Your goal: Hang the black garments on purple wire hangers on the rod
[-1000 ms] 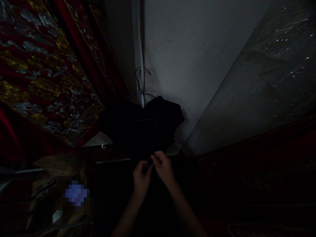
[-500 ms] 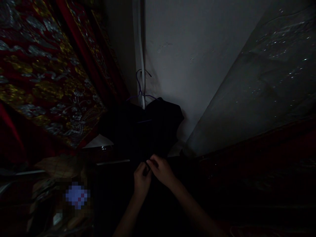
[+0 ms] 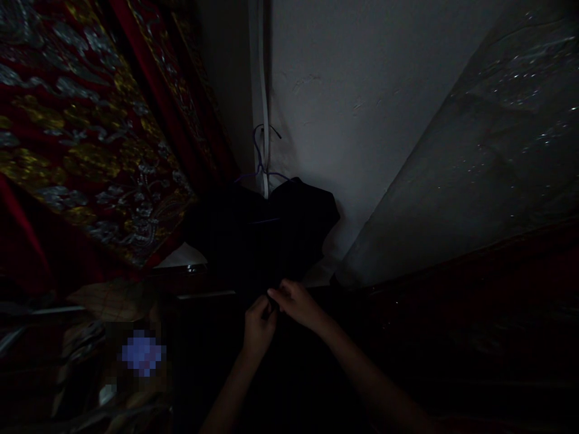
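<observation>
A dark garment (image 3: 289, 229), nearly black in the dim light, hangs from a thin purple hanger (image 3: 261, 166) against the wall. Low on its front, my left hand (image 3: 260, 325) is closed, with thumb and fingers pinched on the dark cloth. Just to the right and slightly higher, my right hand (image 3: 292, 301) also pinches the garment, its fingertips almost touching those of the left. Whether a button or other fastening lies between the fingertips is too dark to see. Below the hands the cloth merges into shadow.
Red cloth with gold and silver embroidery (image 3: 85, 126) hangs at the left. A pale cable (image 3: 265, 90) runs down the grey wall (image 3: 344, 90). Sheer sparkling fabric (image 3: 488, 138) spreads at the right. A blurred blue patch (image 3: 143, 352) lies among items at lower left.
My hands stay together at the garment's front, with only a slight shift of the right hand's fingers. The whole view has moved a little.
</observation>
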The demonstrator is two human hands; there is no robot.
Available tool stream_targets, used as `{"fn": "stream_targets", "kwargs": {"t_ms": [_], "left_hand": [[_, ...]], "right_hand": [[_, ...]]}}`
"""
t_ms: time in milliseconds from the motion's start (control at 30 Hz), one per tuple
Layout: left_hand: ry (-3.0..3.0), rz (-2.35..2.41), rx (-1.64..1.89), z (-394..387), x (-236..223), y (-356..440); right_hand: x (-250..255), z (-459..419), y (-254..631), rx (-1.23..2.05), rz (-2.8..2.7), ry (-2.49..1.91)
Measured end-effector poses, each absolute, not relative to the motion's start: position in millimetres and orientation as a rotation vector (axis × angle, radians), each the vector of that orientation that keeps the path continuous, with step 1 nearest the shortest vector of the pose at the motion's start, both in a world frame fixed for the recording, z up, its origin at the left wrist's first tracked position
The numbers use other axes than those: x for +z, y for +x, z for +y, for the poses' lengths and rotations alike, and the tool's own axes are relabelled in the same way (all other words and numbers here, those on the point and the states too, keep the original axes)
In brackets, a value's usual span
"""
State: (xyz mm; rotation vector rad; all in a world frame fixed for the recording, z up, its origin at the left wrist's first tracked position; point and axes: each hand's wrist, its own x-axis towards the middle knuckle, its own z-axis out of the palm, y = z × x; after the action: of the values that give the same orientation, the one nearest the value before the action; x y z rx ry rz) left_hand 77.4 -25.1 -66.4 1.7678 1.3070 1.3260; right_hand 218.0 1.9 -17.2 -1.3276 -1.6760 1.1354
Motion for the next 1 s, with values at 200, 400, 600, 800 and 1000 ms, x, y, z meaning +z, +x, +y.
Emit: {"fn": "stream_targets", "kwargs": {"t_ms": [200,400,600,800,1000], "left_hand": [[1.752,1.298,1.291,-26.3,-68.5,76.7],[1.758,1.338,1.314,-23.9,-72.1,73.7],[1.775,1.308,1.290,-23.5,-74.1,75.4],[1.814,1.312,1.292,-20.7,-75.3,70.8],[1.853,1.369,1.291,-3.2,-86.8,60.7]], "right_hand": [[-17.5,1.6,217.3,1.235,-1.601,-1.313],[-23.3,-8.1,222.3,1.487,-1.467,-1.209],[-22.5,-10.7,216.0,1.469,-1.445,-1.157],[-12.9,-6.5,206.7,1.711,-1.011,-1.210],[77.9,62.9,208.4,1.588,-0.770,-1.138]]}}
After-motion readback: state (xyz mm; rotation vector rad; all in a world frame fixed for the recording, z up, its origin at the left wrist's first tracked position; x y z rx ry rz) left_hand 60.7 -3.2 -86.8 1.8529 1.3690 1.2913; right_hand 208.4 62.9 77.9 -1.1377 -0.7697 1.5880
